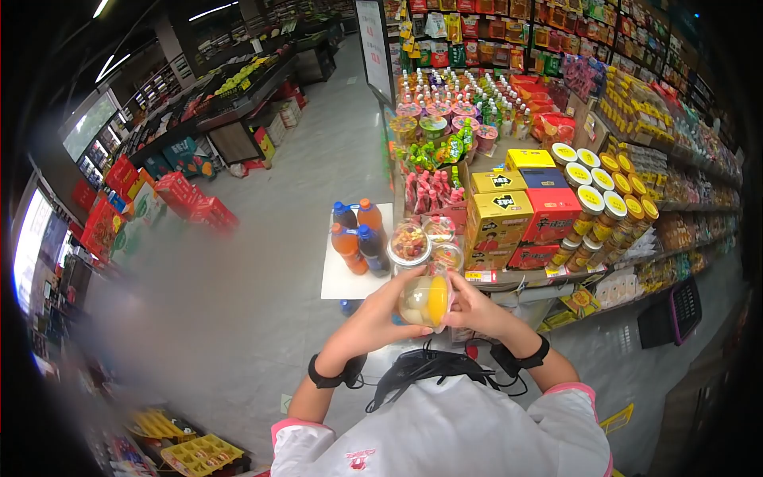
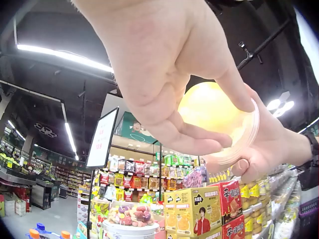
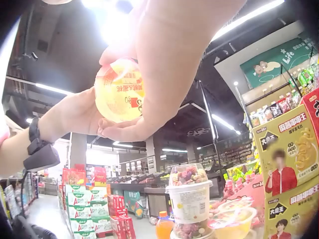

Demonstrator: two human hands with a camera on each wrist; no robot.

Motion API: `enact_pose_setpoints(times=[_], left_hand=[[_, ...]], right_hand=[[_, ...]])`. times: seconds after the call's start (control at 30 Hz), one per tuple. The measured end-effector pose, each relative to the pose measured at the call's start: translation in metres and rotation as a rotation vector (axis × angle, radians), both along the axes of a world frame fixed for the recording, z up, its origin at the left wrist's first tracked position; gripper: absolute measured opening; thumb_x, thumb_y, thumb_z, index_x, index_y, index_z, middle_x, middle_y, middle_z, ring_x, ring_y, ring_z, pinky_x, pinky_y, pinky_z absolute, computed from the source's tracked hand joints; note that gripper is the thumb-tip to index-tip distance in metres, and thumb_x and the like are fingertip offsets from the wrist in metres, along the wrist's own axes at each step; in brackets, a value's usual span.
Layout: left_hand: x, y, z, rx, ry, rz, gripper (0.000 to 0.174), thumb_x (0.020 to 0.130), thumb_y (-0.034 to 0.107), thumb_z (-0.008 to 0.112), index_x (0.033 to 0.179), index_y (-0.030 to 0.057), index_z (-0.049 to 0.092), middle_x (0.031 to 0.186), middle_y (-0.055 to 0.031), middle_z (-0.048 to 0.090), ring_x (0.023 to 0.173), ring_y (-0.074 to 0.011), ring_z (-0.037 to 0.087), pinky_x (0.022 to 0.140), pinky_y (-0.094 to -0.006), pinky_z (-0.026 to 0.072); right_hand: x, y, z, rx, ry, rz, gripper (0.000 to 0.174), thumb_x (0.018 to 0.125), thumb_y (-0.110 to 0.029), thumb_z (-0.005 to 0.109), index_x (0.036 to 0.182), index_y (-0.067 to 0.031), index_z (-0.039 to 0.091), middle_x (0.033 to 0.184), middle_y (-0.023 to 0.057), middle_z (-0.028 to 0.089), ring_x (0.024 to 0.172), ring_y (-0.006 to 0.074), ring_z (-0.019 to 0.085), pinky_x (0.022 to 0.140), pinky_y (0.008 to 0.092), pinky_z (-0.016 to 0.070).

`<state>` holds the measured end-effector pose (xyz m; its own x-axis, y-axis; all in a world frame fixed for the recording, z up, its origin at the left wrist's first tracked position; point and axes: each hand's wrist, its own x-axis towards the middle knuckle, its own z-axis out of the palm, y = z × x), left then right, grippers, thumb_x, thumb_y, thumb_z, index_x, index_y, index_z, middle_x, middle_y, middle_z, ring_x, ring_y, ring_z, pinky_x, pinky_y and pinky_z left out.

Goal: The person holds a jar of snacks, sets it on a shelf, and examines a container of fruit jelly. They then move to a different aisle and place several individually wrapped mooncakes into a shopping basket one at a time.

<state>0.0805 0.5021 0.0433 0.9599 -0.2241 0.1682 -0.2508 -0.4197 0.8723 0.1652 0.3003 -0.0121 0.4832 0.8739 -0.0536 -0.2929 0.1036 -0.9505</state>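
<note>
A clear fruit jelly cup (image 1: 419, 296) with yellow and whitish pieces inside is held tilted between both hands, close in front of the chest. My left hand (image 1: 387, 310) grips it from the left, its fingers and thumb around the cup wall in the left wrist view. From the other side my right hand (image 1: 478, 310) pinches the rim. The printed lid (image 3: 121, 89) shows red and yellow marks in the right wrist view. Just beyond the hands stands a tub of dried fruit and nuts (image 1: 409, 241) with a clear lid.
Orange and dark bottles (image 1: 347, 242) stand on a white board (image 1: 338, 274) at the left. Gold boxes (image 1: 498, 219) and red boxes (image 1: 548, 215) are stacked to the right, beside yellow-lidded jars (image 1: 590, 199). A black basket (image 1: 671, 314) lies on the floor at the right.
</note>
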Motion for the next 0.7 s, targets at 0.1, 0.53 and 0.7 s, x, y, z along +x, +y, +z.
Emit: enact_pose_setpoints(times=[0.1,0.53,0.7], left_hand=[[0.001,0.000,-0.003,-0.001,-0.012,0.012,0.084,0.067,0.013,0.080,0.136,0.0053,0.032,0.128,-0.0153,0.046,0.112,-0.0232,0.053,0.089,-0.0361,0.0484],[0.002,0.002,0.002,-0.100,0.142,-0.067,0.082,0.065,0.023,0.081,0.134,0.0095,0.039,0.126,-0.0121,0.050,0.111,-0.0230,0.053,0.091,-0.0342,0.0434],[0.002,0.001,0.003,-0.070,0.045,-0.065,0.076,0.064,0.022,0.082,0.129,0.0081,0.045,0.121,-0.0125,0.054,0.107,-0.0234,0.056,0.091,-0.0338,0.0436]], right_hand=[[-0.004,0.004,0.001,0.024,0.147,-0.068,0.060,0.091,-0.040,0.049,0.136,-0.0064,0.026,0.114,0.0136,0.055,0.095,0.0180,0.059,0.082,0.0313,0.0481],[0.002,0.001,0.005,-0.182,0.359,0.244,0.091,0.083,-0.072,0.004,0.108,-0.0020,0.056,0.082,0.0126,0.063,0.069,0.0190,0.061,0.076,0.0305,0.0454],[0.001,0.000,0.016,-0.077,0.348,0.300,0.091,0.085,-0.070,0.002,0.108,-0.0003,0.055,0.085,0.0132,0.062,0.070,0.0196,0.061,0.078,0.0322,0.0455]])
